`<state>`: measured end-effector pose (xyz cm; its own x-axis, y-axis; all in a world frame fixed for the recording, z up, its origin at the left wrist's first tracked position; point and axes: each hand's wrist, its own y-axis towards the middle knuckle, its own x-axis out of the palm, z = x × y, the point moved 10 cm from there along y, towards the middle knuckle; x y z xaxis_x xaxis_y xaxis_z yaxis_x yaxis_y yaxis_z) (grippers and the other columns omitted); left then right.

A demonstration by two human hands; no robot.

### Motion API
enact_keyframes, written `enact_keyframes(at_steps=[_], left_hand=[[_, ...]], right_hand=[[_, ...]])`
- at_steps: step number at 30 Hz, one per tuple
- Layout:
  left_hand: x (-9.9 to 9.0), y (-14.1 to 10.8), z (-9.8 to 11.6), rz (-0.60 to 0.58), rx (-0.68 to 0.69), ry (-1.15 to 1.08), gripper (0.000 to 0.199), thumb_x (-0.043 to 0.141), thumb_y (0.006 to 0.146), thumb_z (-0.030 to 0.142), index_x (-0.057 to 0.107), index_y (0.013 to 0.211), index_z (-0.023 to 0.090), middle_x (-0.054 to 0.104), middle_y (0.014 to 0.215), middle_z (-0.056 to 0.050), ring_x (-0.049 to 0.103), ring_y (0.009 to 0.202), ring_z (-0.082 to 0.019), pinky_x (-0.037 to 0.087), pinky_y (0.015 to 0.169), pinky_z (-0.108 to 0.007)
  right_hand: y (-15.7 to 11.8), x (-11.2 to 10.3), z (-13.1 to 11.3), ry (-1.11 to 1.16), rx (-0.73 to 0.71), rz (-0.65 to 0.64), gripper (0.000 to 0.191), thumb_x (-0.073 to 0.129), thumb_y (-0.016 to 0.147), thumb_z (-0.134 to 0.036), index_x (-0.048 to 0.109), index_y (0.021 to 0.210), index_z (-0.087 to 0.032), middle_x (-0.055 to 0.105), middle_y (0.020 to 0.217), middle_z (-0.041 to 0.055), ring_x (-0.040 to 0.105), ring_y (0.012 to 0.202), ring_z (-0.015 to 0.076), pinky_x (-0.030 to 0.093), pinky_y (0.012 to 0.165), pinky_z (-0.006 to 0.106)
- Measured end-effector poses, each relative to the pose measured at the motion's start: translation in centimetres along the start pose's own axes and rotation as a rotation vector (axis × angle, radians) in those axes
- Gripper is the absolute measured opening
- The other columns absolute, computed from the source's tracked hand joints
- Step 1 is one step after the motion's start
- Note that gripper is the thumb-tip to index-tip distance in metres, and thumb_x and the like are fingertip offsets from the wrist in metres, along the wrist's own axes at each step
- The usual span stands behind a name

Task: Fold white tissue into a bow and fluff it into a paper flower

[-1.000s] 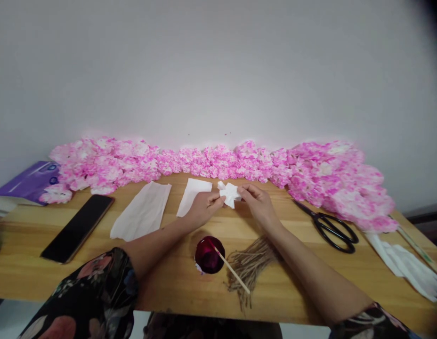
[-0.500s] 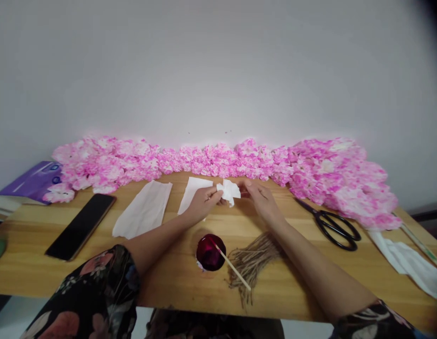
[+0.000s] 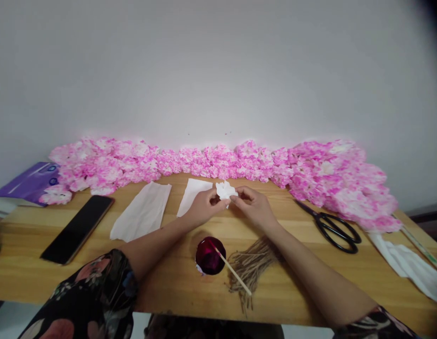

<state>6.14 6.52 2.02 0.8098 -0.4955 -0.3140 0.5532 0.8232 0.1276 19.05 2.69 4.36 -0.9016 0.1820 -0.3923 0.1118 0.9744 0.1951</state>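
Observation:
Between my two hands, over the middle of the table, is a white ruffled tissue-paper flower [image 3: 226, 190]. My left hand [image 3: 204, 205] pinches it from the left side. On the other side, the thumb and fingers of my right hand [image 3: 253, 203] close on its right edge. Just left of my left hand lies a piece of white tissue paper [image 3: 193, 194], with a larger sheet of tissue [image 3: 143, 212] further left. Nearer to me stands a small cup of dark magenta liquid [image 3: 208, 259] with a thin wooden stick [image 3: 236, 274] leaning in it. A bundle of brown twigs [image 3: 254, 263] lies beside the cup.
Many pink and white paper flowers [image 3: 338, 174] line the wall along the table's back edge. Black scissors [image 3: 331, 228] and a white tissue strip [image 3: 405, 261] lie at right. At left are a phone [image 3: 77, 229] and a purple packet [image 3: 29, 183].
My right hand has moved left onto the white flower, so both hands now grip it. The flower looks more gathered and rounded. The view has shifted slightly.

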Motion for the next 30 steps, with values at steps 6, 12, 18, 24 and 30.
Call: enact_keyframes(at_steps=[6,12,18,24,30], left_hand=[[0.3,0.4,-0.7,-0.009,0.01,-0.103,0.024,0.054,0.082,0.033,0.061,0.092,0.012,0.066,0.085,-0.005,0.061,0.077,-0.016,0.05,0.075,-0.029],[0.4,0.3,-0.8,-0.024,-0.008,-0.156,0.022,0.055,0.082,0.036,0.057,0.083,0.013,0.065,0.08,-0.004,0.062,0.075,-0.015,0.051,0.074,-0.028],[0.3,0.3,-0.9,-0.012,-0.015,-0.126,0.022,0.056,0.081,0.035,0.057,0.078,0.014,0.065,0.078,-0.004,0.061,0.073,-0.015,0.049,0.073,-0.027],[0.5,0.3,-0.5,-0.045,-0.008,-0.096,0.025,0.054,0.084,0.037,0.061,0.081,0.013,0.067,0.078,-0.004,0.062,0.075,-0.015,0.049,0.073,-0.027],[-1.0,0.0,1.5,0.008,0.069,-0.063,0.036,0.043,0.091,0.04,0.062,0.075,0.014,0.066,0.076,-0.005,0.06,0.075,-0.015,0.047,0.075,-0.026]], right_hand=[[0.1,0.4,-0.1,0.014,-0.033,-0.056,0.023,0.059,0.082,-0.035,0.067,0.095,-0.019,0.07,0.09,0.0028,0.062,0.079,0.0171,0.048,0.074,0.029],[0.0,1.0,0.1,-0.007,-0.026,-0.089,0.022,0.06,0.081,-0.031,0.066,0.1,-0.02,0.071,0.098,0.0034,0.064,0.082,0.0174,0.05,0.075,0.03],[0.0,1.0,0.2,0.002,-0.025,-0.095,0.023,0.058,0.081,-0.029,0.066,0.101,-0.02,0.071,0.098,0.0038,0.064,0.081,0.0177,0.05,0.076,0.031],[-0.1,1.2,0.3,-0.006,-0.036,-0.095,0.021,0.054,0.083,-0.029,0.066,0.098,-0.02,0.071,0.092,0.0026,0.063,0.08,0.0175,0.048,0.074,0.03],[1.2,-2.0,1.3,0.038,0.05,-0.001,0.018,0.057,0.076,-0.034,0.066,0.082,-0.019,0.067,0.078,0.0011,0.059,0.072,0.0174,0.047,0.071,0.031]])
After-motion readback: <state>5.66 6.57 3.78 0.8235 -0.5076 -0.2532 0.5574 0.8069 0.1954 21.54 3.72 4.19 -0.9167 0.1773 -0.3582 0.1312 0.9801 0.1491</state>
